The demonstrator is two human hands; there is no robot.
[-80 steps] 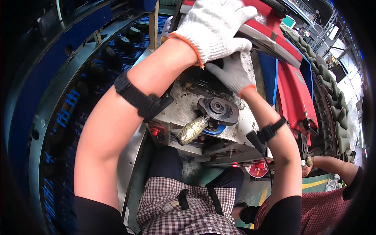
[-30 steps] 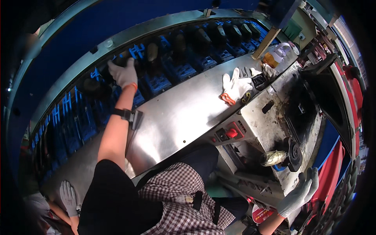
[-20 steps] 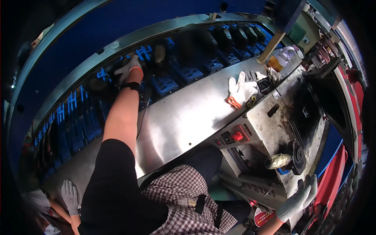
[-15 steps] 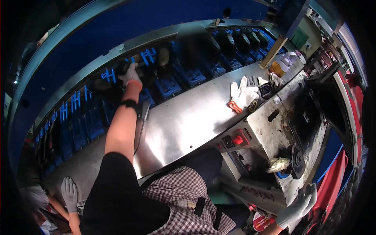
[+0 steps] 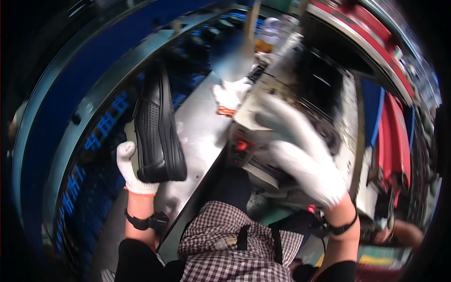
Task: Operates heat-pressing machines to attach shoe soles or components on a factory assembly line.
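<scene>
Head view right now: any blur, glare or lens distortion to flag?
Head view: right hand smeared by blur, black shoe in left hand noticeably crisper; head view: bright glare on metal counter; head view: blue panel bowed by fisheye, corners dark.

A shiny silver sheet-metal bench (image 5: pixel 206 127) slants from seven o'clock up towards one o'clock. Directly on it lie a white knitted glove with an orange-striped cuff (image 5: pixel 229 97) at twelve o'clock and a pale-topped bottle of amber liquid (image 5: pixel 266 43) at one; between them sits what seems a small dark bundle (image 5: pixel 257 71), too blurred to name surely.
</scene>
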